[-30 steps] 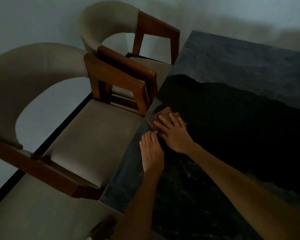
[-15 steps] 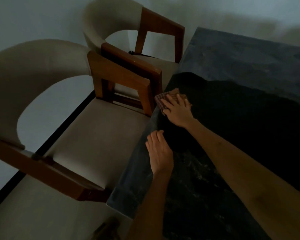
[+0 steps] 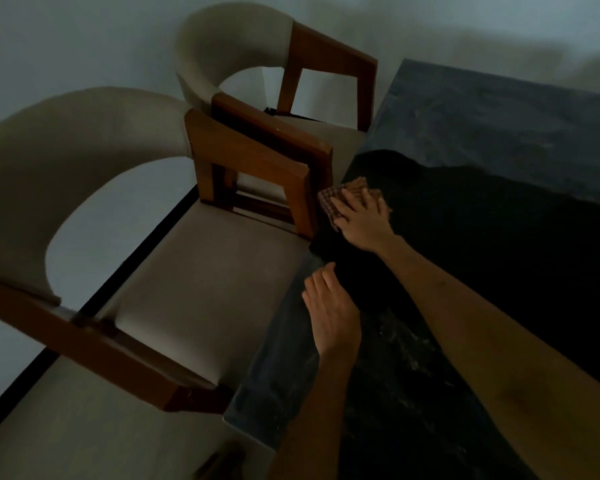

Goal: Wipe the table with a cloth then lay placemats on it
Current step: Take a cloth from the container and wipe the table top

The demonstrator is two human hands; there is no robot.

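Your right hand (image 3: 361,220) presses flat, fingers spread, on the cloth (image 3: 336,199) at the table (image 3: 499,140) edge. Your left hand (image 3: 329,317) rests open, palm down, nearer you on the same edge, holding nothing. Two chairs (image 3: 201,282) stand just beside the table.

Dark stone table (image 3: 499,140), checked cloth (image 3: 329,199) near its edge – both hands resting

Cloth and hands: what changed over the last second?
The right hand slid the cloth away from the person along the table edge, up to the near chair arm. It was beside the left hand; now they are apart. The left hand stayed flat at the edge, chairs unmoved.
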